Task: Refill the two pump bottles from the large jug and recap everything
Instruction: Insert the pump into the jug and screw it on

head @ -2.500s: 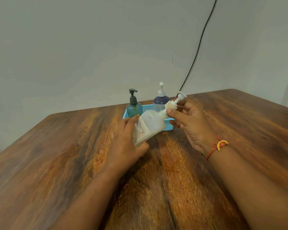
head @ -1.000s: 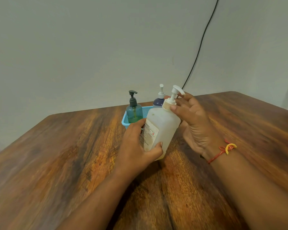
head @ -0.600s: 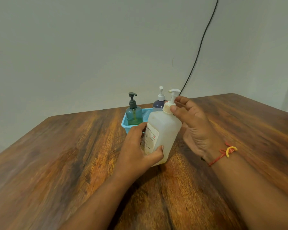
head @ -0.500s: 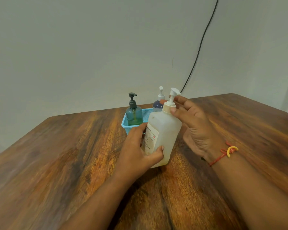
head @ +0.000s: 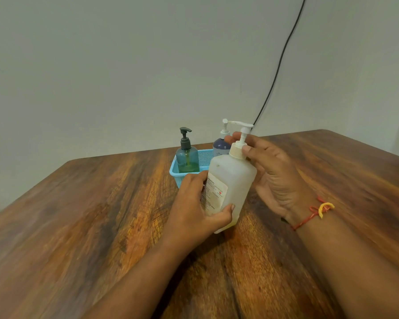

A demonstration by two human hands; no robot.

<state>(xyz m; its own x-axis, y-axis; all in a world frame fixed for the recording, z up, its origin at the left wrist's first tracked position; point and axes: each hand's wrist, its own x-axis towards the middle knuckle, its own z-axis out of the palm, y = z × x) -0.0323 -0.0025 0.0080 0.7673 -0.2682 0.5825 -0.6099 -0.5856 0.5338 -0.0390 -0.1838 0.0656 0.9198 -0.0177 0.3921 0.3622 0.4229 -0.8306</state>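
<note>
Wrapping the jug (head: 237, 180), left hand (head: 194, 208) fingers curled, right hand (head: 276, 180) fingers pinching its pump collar (head: 236, 152)

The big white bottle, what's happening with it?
A person's left hand grips the large white jug, tilted a little over the wooden table. The right hand pinches the jug's pump cap at its collar. A teal bottle and a purple bottle, both with pumps on, stand in the blue basket behind it.

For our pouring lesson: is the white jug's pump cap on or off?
On: the pump cap sits atop the jug, the right hand gripping its collar.
</note>
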